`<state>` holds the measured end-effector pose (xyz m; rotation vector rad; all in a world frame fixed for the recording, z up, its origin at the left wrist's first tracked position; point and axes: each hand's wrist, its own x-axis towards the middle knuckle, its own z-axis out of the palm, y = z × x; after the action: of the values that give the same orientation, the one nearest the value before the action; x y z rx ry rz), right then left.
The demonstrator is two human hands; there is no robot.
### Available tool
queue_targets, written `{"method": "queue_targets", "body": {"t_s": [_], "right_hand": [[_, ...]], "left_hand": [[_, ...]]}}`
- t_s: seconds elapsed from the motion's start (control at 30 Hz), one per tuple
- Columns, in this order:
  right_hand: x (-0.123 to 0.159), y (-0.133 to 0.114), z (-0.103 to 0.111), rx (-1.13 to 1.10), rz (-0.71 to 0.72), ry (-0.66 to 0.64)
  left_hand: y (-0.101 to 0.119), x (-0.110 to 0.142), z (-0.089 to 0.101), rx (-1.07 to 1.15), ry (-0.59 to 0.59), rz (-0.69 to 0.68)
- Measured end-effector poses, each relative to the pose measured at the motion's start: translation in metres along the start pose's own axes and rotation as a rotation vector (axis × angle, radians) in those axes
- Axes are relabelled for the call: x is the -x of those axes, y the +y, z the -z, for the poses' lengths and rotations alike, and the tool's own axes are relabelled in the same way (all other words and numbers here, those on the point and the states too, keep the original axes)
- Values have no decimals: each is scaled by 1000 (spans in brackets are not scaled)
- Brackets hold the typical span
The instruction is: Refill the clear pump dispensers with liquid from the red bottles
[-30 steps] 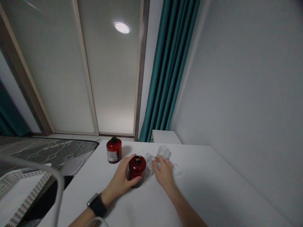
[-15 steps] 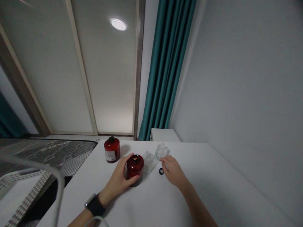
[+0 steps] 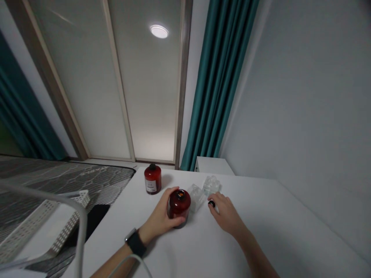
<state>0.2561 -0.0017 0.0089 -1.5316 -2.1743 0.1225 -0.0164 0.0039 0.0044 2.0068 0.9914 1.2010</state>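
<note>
The left hand [image 3: 162, 212] wraps its fingers [image 3: 174, 220] around a dark red glass bottle [image 3: 180, 208], which stands upright on the white bench [image 3: 261, 235] with its neck uncapped. A black strap smartwatch [image 3: 135, 243] sits on that wrist. The right hand [image 3: 226, 214] rests just beside two clear plastic pieces [image 3: 196, 197], its fingertips [image 3: 216, 200] touching a small black ring [image 3: 211, 203]; I cannot tell whether they grip it. Behind, a capped, labelled red bottle [image 3: 152, 179] stands upright, well clear of the hands. A white perforated tray [image 3: 66, 220] sits at the left, beyond the bench edge, above a patterned grey mattress [image 3: 58, 181].
</note>
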Motion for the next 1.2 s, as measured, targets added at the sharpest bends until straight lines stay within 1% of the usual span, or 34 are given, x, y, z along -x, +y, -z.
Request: {"method": "queue_targets", "body": {"t_s": [0.13, 0.2, 0.3, 0.4, 0.47, 0.57, 0.63, 0.67, 0.77, 0.87, 0.97, 1.1, 1.2], "right_hand": [[-3, -14, 5, -311, 45, 183], [-3, -23, 2, -400, 73, 242], [-5, -35, -5, -504, 46, 330], [-9, -48, -5, -623, 26, 392], [-13, -59, 1, -688, 82, 393], [-20, -74, 16, -685, 227, 305], [-26, -81, 28, -633, 315, 219], [-30, -83, 33, -611, 341, 153], [-40, -86, 49, -543, 373, -58], [-48, -87, 59, -489, 368, -191], [-50, -89, 63, -469, 356, -230], [-47, -92, 61, -445, 333, -212], [-45, -92, 61, -419, 348, -226]], "left_hand": [[6, 2, 0, 52, -36, -4], [9, 4, 0, 63, -54, -12], [13, 7, -1, 86, -82, -5], [14, 8, 0, 108, -103, -20], [13, 7, 1, 94, -87, -84], [12, 7, 3, 2, -18, -221], [13, 7, 3, -77, 24, -277], [13, 7, 3, -109, 33, -292], [17, 7, 3, -158, 42, -330], [19, 7, 3, -159, 51, -363], [19, 7, 3, -161, 60, -366], [16, 7, 3, -163, 66, -411], [14, 8, 3, -159, 66, -420]]}}
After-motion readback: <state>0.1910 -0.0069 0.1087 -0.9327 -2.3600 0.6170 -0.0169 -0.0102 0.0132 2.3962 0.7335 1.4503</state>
